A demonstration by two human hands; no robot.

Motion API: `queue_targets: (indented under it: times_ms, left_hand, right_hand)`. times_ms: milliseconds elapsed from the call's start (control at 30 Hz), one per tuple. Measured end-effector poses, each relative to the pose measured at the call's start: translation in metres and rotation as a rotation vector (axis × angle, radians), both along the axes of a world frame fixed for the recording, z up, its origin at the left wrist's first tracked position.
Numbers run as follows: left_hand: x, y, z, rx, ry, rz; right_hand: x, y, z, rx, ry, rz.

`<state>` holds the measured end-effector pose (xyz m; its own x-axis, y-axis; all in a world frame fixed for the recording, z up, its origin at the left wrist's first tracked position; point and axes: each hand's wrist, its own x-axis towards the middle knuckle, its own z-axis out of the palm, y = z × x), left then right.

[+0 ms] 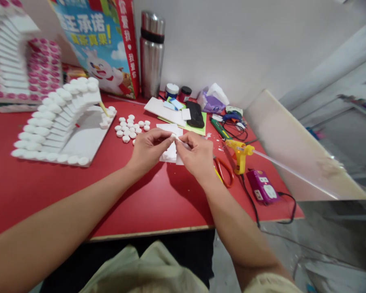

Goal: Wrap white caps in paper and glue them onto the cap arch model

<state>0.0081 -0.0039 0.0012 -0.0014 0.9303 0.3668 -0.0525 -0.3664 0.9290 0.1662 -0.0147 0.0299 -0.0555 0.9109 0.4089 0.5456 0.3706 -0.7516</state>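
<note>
Both hands pinch a small white piece (176, 138) between thumb and fingertips, the left hand (149, 148) and the right hand (197, 154) meeting over white sheets (170, 154) at the middle of a red table (158, 199) (what the piece is cannot be made out). Just behind the left hand lie scattered white caps (131, 128), and farther left stands a stepped white model (61, 122). Beside the right hand are red scissors (224, 171) and a yellow glue gun (240, 156). A steel flask (151, 55) stands at the wall.
</note>
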Motion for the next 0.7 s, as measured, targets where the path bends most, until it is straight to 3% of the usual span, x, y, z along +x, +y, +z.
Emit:
queue_targets:
  times_ms: [133, 333, 567, 700]
  left_hand:
    - [0.0022, -0.0032, 0.0013, 0.229, 0.166, 0.157]
    - [0.0001, -0.0018, -0.002, 0.493, 0.397, 0.3]
    - [0.0015, -0.0058, -0.0032, 0.543, 0.487, 0.259]
    - [0.0025, -0.0074, -0.0015, 0.456, 0.423, 0.17]
  right_hand:
    - [-0.0055, -0.0051, 0.001, 0.019, -0.064, 0.005]
    - [-0.0078, -0.0081, 0.0005, -0.04, 0.052, 0.082]
    - [-0.0045, -0.0052, 0.002, -0.048, 0.098, 0.009]
    - [-0.0002, -0.0034, 0.0027, -0.073, 0.133, 0.013]
